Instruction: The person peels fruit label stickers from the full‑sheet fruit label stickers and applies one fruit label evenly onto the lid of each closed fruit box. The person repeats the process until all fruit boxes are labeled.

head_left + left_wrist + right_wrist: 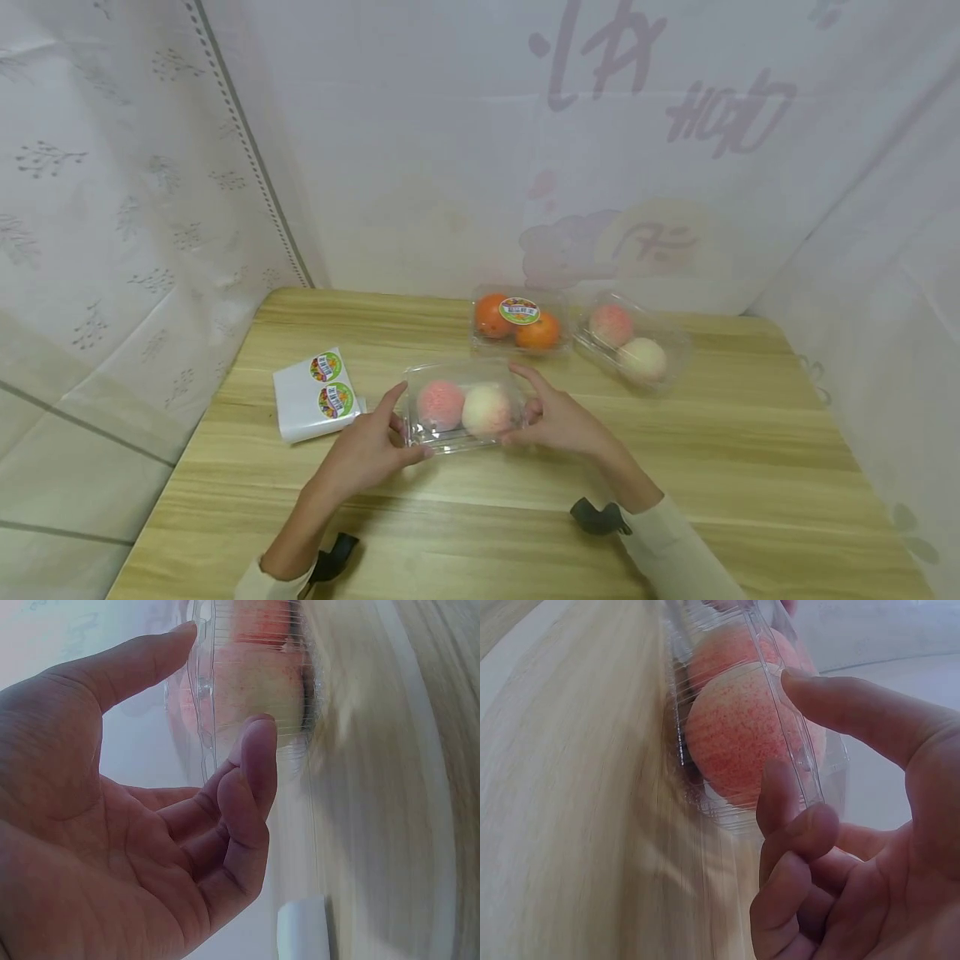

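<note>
A clear plastic clamshell box (465,443) with one pink peach (440,405) and one pale peach (487,411) inside is between both hands. At its left end, my left hand (367,450) holds the box with thumb and fingers spread around the edge. The right hand (562,421) grips the opposite end. In the left wrist view, the left thumb touches the box rim (204,690), with other fingers curled at its side. The right wrist view shows the right thumb and fingertips pinching the rim (784,712). The box appears closed; no sticker shows on its lid.
Behind the box stands a clear box of oranges (537,332) with an oval fruit sticker (519,311) on its lid. Another peach box (667,333) sits to its right. A white sticker sheet (300,408) with two round stickers lies left on the wooden table (465,533).
</note>
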`<state>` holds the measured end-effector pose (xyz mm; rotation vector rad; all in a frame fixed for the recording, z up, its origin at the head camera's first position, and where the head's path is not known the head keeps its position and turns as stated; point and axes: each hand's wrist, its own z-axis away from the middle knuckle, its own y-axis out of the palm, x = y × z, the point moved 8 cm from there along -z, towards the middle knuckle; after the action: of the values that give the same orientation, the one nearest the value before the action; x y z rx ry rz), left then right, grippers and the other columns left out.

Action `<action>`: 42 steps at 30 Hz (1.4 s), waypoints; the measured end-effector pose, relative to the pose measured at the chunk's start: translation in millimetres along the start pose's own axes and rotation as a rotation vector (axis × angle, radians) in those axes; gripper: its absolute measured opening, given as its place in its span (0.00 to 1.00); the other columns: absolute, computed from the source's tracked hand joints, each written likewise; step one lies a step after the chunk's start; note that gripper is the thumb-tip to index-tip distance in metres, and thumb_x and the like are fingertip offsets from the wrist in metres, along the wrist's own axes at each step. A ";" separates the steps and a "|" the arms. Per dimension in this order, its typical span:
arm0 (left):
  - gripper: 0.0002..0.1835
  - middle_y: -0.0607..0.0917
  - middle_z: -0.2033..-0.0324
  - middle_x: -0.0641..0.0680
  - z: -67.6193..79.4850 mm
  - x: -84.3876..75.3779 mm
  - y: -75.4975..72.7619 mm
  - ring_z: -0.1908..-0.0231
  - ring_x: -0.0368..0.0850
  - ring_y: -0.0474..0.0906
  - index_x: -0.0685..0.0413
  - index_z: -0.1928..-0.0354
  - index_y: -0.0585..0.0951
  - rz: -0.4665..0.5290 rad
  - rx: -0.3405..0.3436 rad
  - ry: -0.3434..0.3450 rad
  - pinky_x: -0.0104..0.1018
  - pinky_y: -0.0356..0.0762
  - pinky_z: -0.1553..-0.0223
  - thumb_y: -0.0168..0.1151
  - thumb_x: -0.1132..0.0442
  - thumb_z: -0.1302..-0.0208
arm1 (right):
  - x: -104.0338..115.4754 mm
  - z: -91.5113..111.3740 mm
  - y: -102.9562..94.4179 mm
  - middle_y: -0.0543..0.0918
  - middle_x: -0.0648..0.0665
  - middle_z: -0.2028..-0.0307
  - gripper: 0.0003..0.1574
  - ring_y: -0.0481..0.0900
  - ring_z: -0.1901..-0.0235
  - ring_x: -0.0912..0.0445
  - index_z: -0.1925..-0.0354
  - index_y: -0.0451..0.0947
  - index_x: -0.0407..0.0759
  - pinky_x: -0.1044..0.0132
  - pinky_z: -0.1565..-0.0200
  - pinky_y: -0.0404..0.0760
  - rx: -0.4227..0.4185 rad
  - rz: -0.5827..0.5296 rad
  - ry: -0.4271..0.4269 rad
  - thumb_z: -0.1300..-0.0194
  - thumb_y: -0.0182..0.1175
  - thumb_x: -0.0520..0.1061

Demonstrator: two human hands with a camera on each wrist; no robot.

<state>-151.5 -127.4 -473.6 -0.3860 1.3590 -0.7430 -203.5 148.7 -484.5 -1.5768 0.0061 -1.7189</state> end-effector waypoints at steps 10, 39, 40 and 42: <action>0.59 0.85 0.61 0.45 -11.4 -14.7 9.9 0.68 0.40 0.80 0.55 0.14 0.62 0.003 0.042 0.039 0.43 0.80 0.60 0.85 0.47 0.41 | -13.8 13.0 -14.3 0.76 0.51 0.76 0.75 0.70 0.77 0.59 0.11 0.49 0.52 0.66 0.72 0.71 -0.046 0.018 0.009 0.41 0.85 0.53; 0.58 0.86 0.63 0.47 -35.2 -43.4 30.9 0.67 0.42 0.80 0.55 0.14 0.62 -0.036 0.125 0.100 0.45 0.80 0.60 0.84 0.46 0.40 | -25.5 47.2 -34.4 0.78 0.50 0.76 0.76 0.72 0.75 0.56 0.10 0.48 0.49 0.64 0.69 0.72 -0.121 0.010 0.042 0.41 0.85 0.51; 0.57 0.87 0.63 0.47 -35.4 -44.3 31.3 0.67 0.43 0.80 0.55 0.14 0.62 -0.035 0.129 0.107 0.45 0.80 0.60 0.83 0.46 0.39 | -26.8 47.8 -34.7 0.79 0.50 0.76 0.76 0.73 0.74 0.56 0.10 0.48 0.49 0.64 0.68 0.73 -0.121 0.007 0.044 0.41 0.85 0.51; 0.58 0.88 0.61 0.49 -41.7 -36.7 37.2 0.66 0.43 0.81 0.53 0.13 0.61 -0.026 0.129 0.155 0.45 0.81 0.59 0.82 0.43 0.38 | -29.4 49.2 -35.3 0.80 0.50 0.75 0.75 0.74 0.73 0.56 0.11 0.49 0.49 0.64 0.67 0.74 -0.121 0.001 0.045 0.41 0.85 0.51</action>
<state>-183.6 -69.0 -478.8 -0.2484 1.4444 -0.8919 -183.1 212.7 -480.7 -1.6246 0.1362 -1.7811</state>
